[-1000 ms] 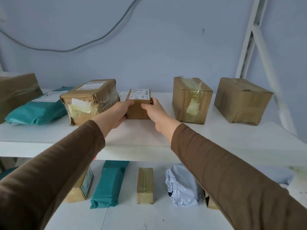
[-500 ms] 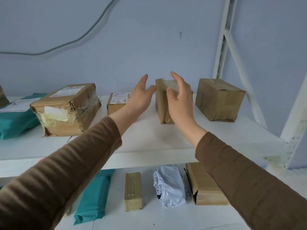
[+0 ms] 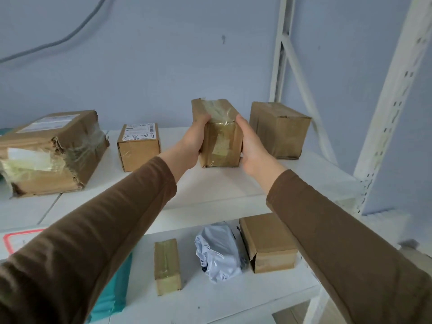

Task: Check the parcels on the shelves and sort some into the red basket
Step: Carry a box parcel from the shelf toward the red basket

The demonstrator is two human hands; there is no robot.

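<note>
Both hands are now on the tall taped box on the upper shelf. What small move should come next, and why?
Probably lift the tall taped box slightly and tilt it toward the camera. The left hand and right hand clasp its two sides, it stands on the upper shelf, and no label shows on its visible faces, unlike the small labelled box beside it.

Both arms stretch forward; left hand point(image 3: 192, 142) and right hand point(image 3: 253, 148) clasp opposite sides of one parcel point(image 3: 219, 141).

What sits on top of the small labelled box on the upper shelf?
Only a white printed label lies on the small labelled box; nothing is stacked there. Its contents are hidden because it is closed.
</note>
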